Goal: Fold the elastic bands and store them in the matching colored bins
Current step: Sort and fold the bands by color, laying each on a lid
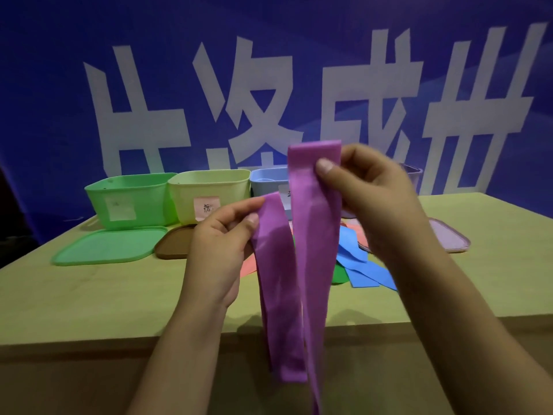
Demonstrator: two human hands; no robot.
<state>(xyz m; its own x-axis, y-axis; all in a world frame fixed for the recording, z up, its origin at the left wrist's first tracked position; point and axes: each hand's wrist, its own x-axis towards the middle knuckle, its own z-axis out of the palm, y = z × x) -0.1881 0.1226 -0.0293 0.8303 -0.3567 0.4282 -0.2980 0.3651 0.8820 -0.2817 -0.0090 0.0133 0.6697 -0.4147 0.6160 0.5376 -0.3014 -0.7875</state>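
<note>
left hand (223,235): pinching lower end of the purple band (311,241)
right hand (368,187): pinching its top end (held higher, loops dangling)

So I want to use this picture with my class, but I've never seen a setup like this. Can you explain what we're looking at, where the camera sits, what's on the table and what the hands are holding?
There is no machine here: a person works with two bare hands, and the single camera is worn on their head, looking forward and down. The left hand and the right hand each pinch a long purple elastic band, held up in front so its loops hang down past the table edge. At the back stand open bins: a green bin, a pale yellow-green bin, a light blue bin, and one more mostly hidden behind the right hand. A green lid lies flat in front. Behind the band lie loose blue bands, with bits of pink and green ones.
</note>
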